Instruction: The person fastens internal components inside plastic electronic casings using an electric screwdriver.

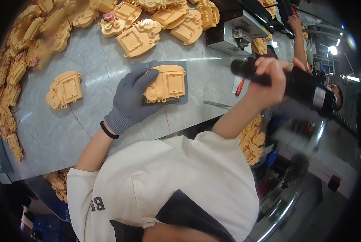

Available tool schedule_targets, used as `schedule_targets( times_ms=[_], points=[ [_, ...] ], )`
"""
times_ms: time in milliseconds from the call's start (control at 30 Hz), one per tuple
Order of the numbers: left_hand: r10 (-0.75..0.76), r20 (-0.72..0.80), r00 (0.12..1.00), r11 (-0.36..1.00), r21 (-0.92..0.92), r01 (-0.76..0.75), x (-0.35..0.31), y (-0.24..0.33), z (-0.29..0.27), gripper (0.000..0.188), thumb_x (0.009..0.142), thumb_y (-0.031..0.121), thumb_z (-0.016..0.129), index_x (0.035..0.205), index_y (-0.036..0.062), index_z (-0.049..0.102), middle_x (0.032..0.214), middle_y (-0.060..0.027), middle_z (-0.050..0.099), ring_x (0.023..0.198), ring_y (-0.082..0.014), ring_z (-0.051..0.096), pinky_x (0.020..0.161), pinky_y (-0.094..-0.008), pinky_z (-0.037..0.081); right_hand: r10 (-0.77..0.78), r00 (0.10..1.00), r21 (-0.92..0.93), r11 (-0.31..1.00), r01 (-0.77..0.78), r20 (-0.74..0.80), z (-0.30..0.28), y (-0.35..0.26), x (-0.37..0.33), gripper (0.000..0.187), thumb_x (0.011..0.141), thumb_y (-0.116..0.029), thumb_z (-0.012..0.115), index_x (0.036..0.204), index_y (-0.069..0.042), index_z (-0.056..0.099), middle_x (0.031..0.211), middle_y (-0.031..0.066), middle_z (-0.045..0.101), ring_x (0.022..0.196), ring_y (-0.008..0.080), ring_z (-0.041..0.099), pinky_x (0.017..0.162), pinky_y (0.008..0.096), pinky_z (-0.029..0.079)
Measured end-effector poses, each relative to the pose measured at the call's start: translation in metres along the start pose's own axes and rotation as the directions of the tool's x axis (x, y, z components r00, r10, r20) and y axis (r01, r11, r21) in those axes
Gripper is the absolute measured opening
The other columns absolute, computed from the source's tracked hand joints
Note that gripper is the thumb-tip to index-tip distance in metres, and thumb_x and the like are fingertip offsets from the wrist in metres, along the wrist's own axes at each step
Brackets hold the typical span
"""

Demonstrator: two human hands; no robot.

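Observation:
My left hand (133, 94), in a grey knit glove, is closed on the left side of a yellow-orange plastic housing (174, 84). Under that housing lies a dark grey block (183, 67), which shows past its edges. A thin red wire hangs out toward me. Raised at the right, well off the table, my bare right hand (272, 78) is wrapped round a black electric screwdriver (315, 94) with a coiled cord. Motion blurs the tool slightly. Another yellow-orange housing (65, 90) lies left of my gloved hand, with its own red wire.
Heaps of similar housings (31, 32) line the table's left and far sides. A grey-and-black box-shaped machine (237, 34) stands at the back right. Tweezers (216, 104) and a red-handled tool (240, 86) lie on the grey tabletop (100, 56). Another person's arm (298, 40) shows farther back.

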State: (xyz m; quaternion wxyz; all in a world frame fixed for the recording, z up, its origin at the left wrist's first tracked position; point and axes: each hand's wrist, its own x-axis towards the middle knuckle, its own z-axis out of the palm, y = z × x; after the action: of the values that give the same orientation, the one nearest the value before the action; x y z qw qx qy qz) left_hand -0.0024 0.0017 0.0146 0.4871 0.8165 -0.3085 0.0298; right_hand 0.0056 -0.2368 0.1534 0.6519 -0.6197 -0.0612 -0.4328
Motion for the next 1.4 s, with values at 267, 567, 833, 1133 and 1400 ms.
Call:
schedule_targets(
  times_ms=[267,567,833,1133,1400],
  points=[
    [-0.005,0.004,1.0,0.999,0.035,0.005,0.002,0.002,0.001,0.072,0.057,0.021,0.081,0.121,0.0086,0.049,0.113,-0.0133,0.052,0.101,-0.0309,0.052,0.085,-0.0403,0.044,-0.005,0.97,-0.135,0.99,-0.029,-0.242,-0.048,0.066,0.087,0.031,0.067,0.01,0.056,0.096,0.003,0.048,0.06,0.0088,0.049,0.041,0.0165,0.048,0.044,0.0294,0.045],
    [0.008,0.005,1.0,0.999,0.042,-0.008,0.005,0.002,0.001,0.079,0.051,0.018,0.084,0.12,0.0063,0.048,0.115,-0.016,0.053,0.102,-0.0327,0.054,0.085,-0.0394,0.046,-0.008,0.984,-0.153,0.988,-0.02,-0.181,-0.045,0.076,0.085,0.028,0.063,0.011,0.057,0.089,0.004,0.048,0.057,0.0108,0.052,0.041,0.0183,0.051,0.044,0.0284,0.044],
    [0.026,-0.016,1.0,1.0,0.002,-0.026,-0.002,0.0,0.001,0.072,0.057,0.02,0.081,0.119,0.0039,0.048,0.113,-0.0188,0.053,0.1,-0.035,0.053,0.085,-0.041,0.044,0.122,0.978,-0.21,0.965,-0.158,-0.171,-0.038,0.081,0.042,0.026,0.063,0.008,0.058,0.086,0.004,0.048,0.054,0.0062,0.049,0.04,0.0159,0.05,0.043,0.027,0.041],
    [0.046,-0.024,0.999,0.999,0.025,-0.045,0.003,0.001,0.002,0.072,0.058,0.022,0.082,0.119,0.0043,0.049,0.114,-0.0186,0.053,0.101,-0.0345,0.054,0.086,-0.0406,0.045,-0.119,0.971,-0.086,0.991,0.103,-0.208,-0.029,0.039,0.07,0.033,0.065,0.011,0.056,0.096,0.006,0.047,0.056,0.0088,0.052,0.043,0.0144,0.049,0.045,0.0279,0.044],
    [0.062,-0.021,0.998,0.998,0.015,-0.062,0.002,0.0,0.004,0.073,0.059,0.024,0.082,0.12,0.0042,0.048,0.115,-0.0187,0.052,0.103,-0.0343,0.053,0.087,-0.041,0.044,-0.047,0.984,-0.205,0.979,0.011,-0.171,-0.048,0.074,0.083,0.024,0.066,0.008,0.06,0.086,0.001,0.05,0.06,0.0097,0.052,0.043,0.0183,0.052,0.046,0.0296,0.044]
  ],
)
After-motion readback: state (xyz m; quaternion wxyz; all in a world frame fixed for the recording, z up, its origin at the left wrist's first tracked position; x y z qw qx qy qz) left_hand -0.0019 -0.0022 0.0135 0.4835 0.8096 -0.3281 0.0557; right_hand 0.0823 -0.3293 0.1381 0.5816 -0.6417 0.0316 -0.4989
